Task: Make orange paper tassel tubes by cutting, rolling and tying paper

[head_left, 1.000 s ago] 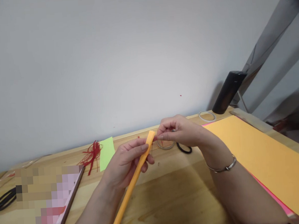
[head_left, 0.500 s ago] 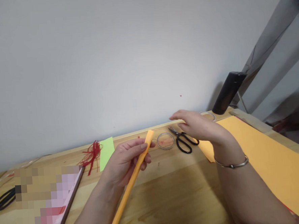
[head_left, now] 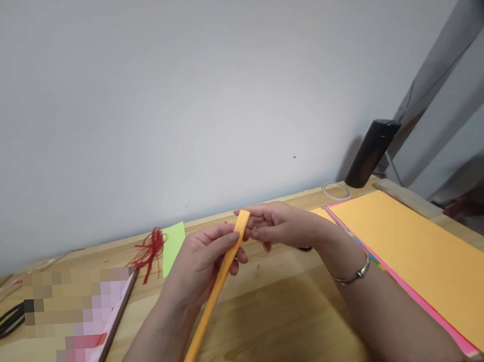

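My left hand (head_left: pixel 201 260) is closed around a long folded orange paper strip (head_left: pixel 209 308), which runs from the bottom edge up to the middle of the wooden desk (head_left: pixel 275 321). My right hand (head_left: pixel 281 228), a metal bangle on its wrist, has curled fingers pinching the strip's upper end. Both hands hover just above the desk.
A large orange sheet (head_left: pixel 418 246) lies on pink sheets at the right. A black cylinder (head_left: pixel 370 152) and a tape ring (head_left: pixel 336 190) stand by the wall. Green paper (head_left: pixel 172 245), red threads (head_left: pixel 150 251), black scissors (head_left: pixel 7 321) and a blurred flat device (head_left: pixel 79 327) lie at the left.
My right hand reached right toward the scissors and the orange sheet, then came back to the top of the strip. The left hand stayed still with the strip.
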Tool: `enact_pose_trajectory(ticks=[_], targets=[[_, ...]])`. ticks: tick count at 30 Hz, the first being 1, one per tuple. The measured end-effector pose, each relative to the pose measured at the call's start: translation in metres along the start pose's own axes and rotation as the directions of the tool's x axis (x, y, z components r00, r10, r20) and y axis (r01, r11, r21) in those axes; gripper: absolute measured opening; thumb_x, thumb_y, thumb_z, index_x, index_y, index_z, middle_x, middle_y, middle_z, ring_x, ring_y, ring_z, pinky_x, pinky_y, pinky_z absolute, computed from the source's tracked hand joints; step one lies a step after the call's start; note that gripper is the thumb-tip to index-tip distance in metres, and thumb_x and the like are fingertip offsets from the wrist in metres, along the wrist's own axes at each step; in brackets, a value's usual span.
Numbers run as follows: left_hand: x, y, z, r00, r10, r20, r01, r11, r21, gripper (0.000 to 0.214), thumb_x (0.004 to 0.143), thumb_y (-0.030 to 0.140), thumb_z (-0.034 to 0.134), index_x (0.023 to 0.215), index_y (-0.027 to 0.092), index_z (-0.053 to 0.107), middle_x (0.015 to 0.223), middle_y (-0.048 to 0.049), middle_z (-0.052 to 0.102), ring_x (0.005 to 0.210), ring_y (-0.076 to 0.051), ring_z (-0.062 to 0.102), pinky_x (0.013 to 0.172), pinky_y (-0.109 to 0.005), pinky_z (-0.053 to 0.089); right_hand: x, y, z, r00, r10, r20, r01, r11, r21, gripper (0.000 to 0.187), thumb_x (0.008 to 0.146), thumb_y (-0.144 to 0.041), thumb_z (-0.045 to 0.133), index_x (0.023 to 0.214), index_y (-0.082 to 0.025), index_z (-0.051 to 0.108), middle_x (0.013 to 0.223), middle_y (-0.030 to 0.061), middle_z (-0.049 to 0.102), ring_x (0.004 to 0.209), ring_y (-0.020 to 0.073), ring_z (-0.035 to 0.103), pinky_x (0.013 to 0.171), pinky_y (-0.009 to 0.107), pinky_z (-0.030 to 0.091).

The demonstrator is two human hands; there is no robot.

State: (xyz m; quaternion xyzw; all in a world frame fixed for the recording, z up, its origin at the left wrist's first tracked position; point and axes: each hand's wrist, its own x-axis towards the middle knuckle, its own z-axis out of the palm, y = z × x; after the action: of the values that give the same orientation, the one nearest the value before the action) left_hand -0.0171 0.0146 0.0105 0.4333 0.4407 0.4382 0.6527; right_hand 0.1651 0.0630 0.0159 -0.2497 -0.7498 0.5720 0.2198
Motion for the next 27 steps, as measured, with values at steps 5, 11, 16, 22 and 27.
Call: enact_pose_trajectory(ticks=[5,11,16,22,27], targets=[[-0.001,-0.001,-0.001,1.000,0.003,-0.024,-0.002,1.000,0.029,0.015,0.075,0.025,0.064,0.086,0.015,0.070,0.055,-0.0026,0.063,0.048,-0.008,0.053,0.043,-0.016,0.040,0.003,0.000,-0.004,0.951,0.047,-0.305,-0.116,0.970,-0.212,0.016,0.077,-0.027,0.057,0.078,-0.017,0.069,0.070,0.0011,0.063,0.064,0.0105,0.052,0.056,0.022,0.040],[0.001,-0.005,-0.004,0.996,-0.014,-0.083,0.016,0.999,0.030,0.014,0.074,0.025,0.066,0.081,0.015,0.071,0.066,-0.0041,0.068,0.057,-0.009,0.059,0.049,-0.015,0.045,-0.010,-0.007,-0.018,0.865,-0.084,-0.494,-0.050,0.967,-0.252,0.020,0.078,-0.029,0.057,0.078,-0.014,0.071,0.070,0.0019,0.063,0.066,0.0115,0.053,0.058,0.023,0.040],[0.005,-0.010,-0.002,0.996,-0.045,-0.075,0.047,0.998,0.029,0.013,0.074,0.025,0.066,0.081,0.016,0.070,0.086,-0.0052,0.070,0.063,-0.010,0.063,0.052,-0.017,0.048,-0.018,-0.011,-0.019,0.877,-0.155,-0.456,0.015,0.956,-0.294,0.030,0.081,-0.023,0.052,0.109,-0.019,0.063,0.061,-0.0034,0.057,0.058,0.0088,0.051,0.055,0.021,0.039],[0.006,-0.014,0.000,0.997,-0.053,-0.047,0.055,0.998,0.038,0.017,0.076,0.025,0.064,0.090,0.017,0.069,0.082,-0.0051,0.071,0.062,-0.011,0.064,0.049,-0.017,0.047,-0.015,-0.012,-0.012,0.858,-0.134,-0.496,-0.016,0.958,-0.288,0.010,0.075,-0.020,0.059,0.069,-0.016,0.066,0.058,-0.0016,0.060,0.055,0.0084,0.050,0.050,0.020,0.037],[0.004,-0.016,0.003,0.999,-0.039,-0.037,0.041,0.998,0.051,0.016,0.076,0.023,0.064,0.090,0.017,0.069,0.083,-0.0052,0.070,0.063,-0.012,0.065,0.048,-0.017,0.046,-0.012,-0.011,-0.010,0.880,-0.191,-0.434,0.055,0.950,-0.306,0.009,0.073,-0.021,0.064,0.066,-0.016,0.068,0.062,-0.0013,0.060,0.058,0.0079,0.050,0.053,0.020,0.038]])
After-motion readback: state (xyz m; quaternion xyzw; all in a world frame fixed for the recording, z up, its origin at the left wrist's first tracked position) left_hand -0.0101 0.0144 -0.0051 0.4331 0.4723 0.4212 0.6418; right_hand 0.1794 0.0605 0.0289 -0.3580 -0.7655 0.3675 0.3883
